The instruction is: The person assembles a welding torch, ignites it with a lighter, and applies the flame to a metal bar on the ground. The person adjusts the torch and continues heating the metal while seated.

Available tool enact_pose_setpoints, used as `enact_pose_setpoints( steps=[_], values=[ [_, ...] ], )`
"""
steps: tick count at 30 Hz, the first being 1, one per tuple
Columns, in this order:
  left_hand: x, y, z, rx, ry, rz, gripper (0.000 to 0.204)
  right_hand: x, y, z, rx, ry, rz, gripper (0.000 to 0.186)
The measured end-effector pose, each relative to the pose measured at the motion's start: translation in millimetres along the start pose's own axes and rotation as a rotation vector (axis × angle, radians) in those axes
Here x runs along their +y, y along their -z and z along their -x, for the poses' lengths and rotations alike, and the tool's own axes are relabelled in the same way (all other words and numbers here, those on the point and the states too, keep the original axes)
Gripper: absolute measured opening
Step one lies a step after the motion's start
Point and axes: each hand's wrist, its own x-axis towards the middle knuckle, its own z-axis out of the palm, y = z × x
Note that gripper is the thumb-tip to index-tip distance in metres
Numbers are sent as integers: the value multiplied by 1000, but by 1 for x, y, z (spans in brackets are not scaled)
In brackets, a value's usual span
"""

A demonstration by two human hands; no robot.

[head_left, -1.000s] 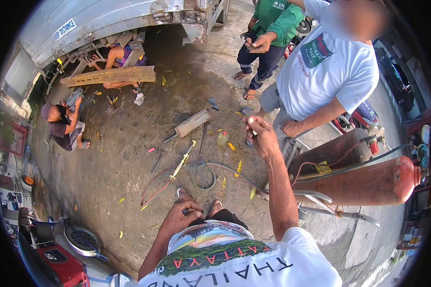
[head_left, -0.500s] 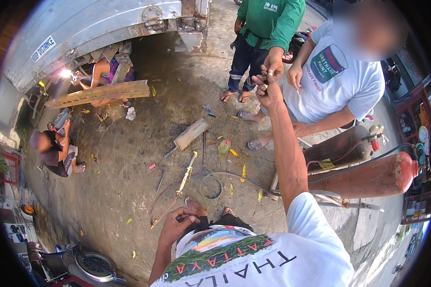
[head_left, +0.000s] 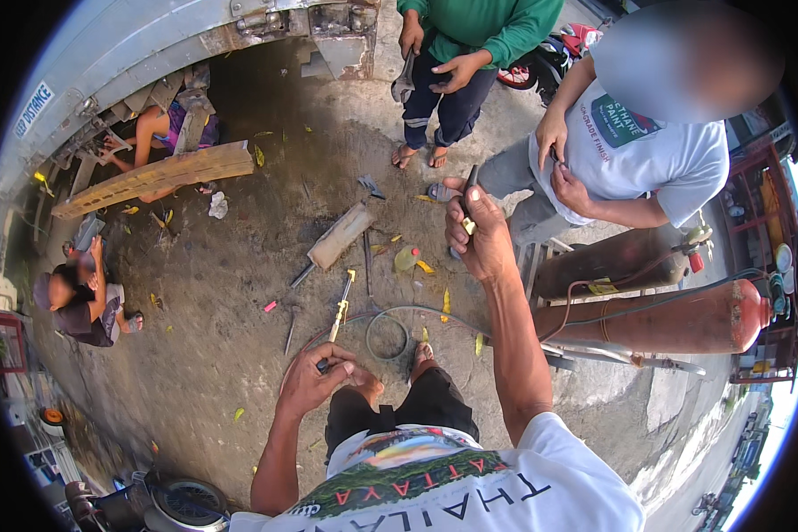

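My right hand point(head_left: 485, 238) is raised in front of me, its fingers closed on a torch tip point(head_left: 472, 180), a small dark tapered piece with a brass-coloured part at the palm. Low at the left, my left hand point(head_left: 315, 379) is closed round a small dark object point(head_left: 324, 364), mostly hidden by the fingers. A brass-coloured cutting torch point(head_left: 340, 306) lies on the ground just beyond that hand, touched by neither. The person in green point(head_left: 505, 35) holds a large wrench point(head_left: 403, 82) in one hand; the other hand is spread.
Two gas cylinders point(head_left: 665, 321) lie on a cart at the right, by a person in a white shirt point(head_left: 661, 160). A looped hose point(head_left: 387, 356) crosses the concrete near my feet. Left are a wooden beam point(head_left: 155, 180), a crouching person point(head_left: 78, 301) and a person under the truck body point(head_left: 151, 133).
My right hand has drawn back from the hand of the person in green, with the torch tip in it. My left hand shifted slightly up. The bright light under the truck is gone.
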Motion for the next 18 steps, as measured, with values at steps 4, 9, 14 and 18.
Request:
enact_pose_setpoints(
  steps=[4,9,14,18],
  values=[
    [11,-9,-39,25,-48,28,21,6,9,1,-57,-10,103,35],
    [17,-30,-90,87,-129,66,22,25,38,-13,-103,25,338,29],
    [5,-55,-131,160,-139,21,21,45,74,-35,-208,42,426,25],
    [-7,-75,-159,179,-138,64,20,60,100,-51,-264,22,455,24]
  ],
)
